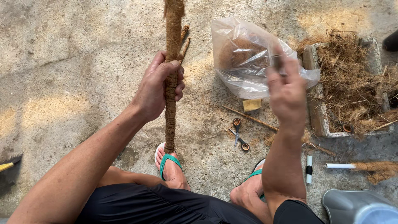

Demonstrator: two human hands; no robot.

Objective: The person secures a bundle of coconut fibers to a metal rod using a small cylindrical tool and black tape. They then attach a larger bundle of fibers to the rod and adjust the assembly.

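My left hand [159, 85] grips an upright pole wrapped in brown coir rope [170, 124]. Its lower end rests by my left foot in a green sandal [169, 164]. My right hand [286, 93] is raised in front of a clear plastic bag [244, 62]. The fingers are loosely curled and blurred, and something thin may be pinched at the fingertips, but I cannot make it out. Small scissors [239, 135] lie on the concrete between my feet and the bag.
A shallow tray of loose coconut fibre [352, 83] sits at the right. A thin wrapped stick [251, 117], a yellow scrap [251, 104], white tubes [309, 168] and a grey container [356, 205] lie around on the concrete floor. A broom tip [8, 166] shows at left.
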